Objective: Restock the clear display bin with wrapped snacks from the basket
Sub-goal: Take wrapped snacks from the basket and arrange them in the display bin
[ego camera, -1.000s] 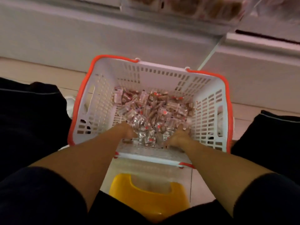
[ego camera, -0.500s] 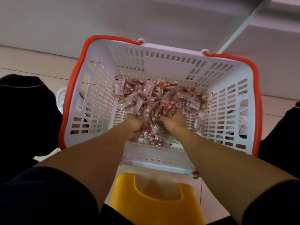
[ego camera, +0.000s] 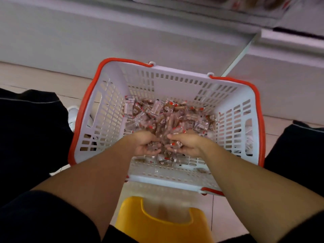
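Scooping together inside the basket (ego camera: 112, 109), the left hand (ego camera: 146, 144) and right hand (ego camera: 186, 144) meet over the near part of its floor, each with fingers curled inward around a bunch of wrapped snacks (ego camera: 168, 118). The two handfuls press against each other between the palms, and several clear wrappers with red and brown print stick up above the knuckles. More of the snacks lie loose in a heap across the middle and far side of the basket floor, with a few scattered flat just below the hands near the front wall. The basket is white slotted plastic with an orange rim and folded handles, and it stands on a pale tiled floor (ego camera: 35, 81) just in front of a yellow stool (ego camera: 163, 228). Dark trouser legs flank it on both sides, and a white shoe (ego camera: 72, 114) shows by the left wall. Beyond the basket rises a grey shelf base (ego camera: 122, 32); at the top edge a blurred clear display bin (ego camera: 245, 2) with more snacks is partly in view
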Action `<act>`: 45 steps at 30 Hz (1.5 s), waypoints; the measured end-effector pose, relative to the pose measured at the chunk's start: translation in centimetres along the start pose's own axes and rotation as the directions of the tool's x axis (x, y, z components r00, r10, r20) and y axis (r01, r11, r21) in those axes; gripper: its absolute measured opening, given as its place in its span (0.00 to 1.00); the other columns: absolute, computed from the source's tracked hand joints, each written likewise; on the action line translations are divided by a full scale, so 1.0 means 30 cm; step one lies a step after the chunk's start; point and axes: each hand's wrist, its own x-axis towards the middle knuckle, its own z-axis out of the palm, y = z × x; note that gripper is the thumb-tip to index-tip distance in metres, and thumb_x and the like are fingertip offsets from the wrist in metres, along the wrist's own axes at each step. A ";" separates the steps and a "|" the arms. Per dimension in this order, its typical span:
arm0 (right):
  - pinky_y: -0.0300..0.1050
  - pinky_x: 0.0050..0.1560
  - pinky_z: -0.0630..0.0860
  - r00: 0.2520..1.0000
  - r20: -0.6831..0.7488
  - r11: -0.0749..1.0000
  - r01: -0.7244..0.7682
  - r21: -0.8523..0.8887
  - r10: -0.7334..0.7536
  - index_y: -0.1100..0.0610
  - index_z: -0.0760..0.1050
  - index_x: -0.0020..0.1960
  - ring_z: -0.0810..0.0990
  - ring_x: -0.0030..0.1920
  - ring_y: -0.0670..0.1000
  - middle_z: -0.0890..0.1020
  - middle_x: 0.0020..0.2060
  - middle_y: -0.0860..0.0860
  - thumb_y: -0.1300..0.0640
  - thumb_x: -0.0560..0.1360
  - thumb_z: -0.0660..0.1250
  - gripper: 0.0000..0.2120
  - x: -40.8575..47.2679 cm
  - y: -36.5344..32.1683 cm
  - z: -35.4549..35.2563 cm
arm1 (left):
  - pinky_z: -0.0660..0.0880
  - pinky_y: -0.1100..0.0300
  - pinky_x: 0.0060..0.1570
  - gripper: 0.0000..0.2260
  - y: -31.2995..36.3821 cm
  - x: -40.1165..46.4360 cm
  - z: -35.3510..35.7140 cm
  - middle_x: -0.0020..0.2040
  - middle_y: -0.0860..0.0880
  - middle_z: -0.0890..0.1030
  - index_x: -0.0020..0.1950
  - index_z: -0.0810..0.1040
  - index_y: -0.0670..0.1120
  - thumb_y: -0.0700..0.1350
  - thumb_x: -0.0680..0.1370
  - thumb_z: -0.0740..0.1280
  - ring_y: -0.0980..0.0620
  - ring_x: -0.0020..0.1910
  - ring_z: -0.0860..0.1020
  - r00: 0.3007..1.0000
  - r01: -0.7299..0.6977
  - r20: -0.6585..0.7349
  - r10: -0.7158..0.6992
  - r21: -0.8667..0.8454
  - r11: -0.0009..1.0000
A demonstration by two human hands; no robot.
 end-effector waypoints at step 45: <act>0.33 0.67 0.67 0.335 0.436 -0.164 0.605 -0.779 -0.835 0.37 0.56 0.78 0.66 0.68 0.33 0.67 0.66 0.29 0.36 0.66 0.66 0.42 -1.001 -0.627 0.151 | 0.80 0.47 0.51 0.16 0.703 -1.028 0.238 0.49 0.42 0.81 0.57 0.80 0.43 0.43 0.73 0.60 0.45 0.48 0.80 0.596 -0.544 0.768 0.233 0.173 0.821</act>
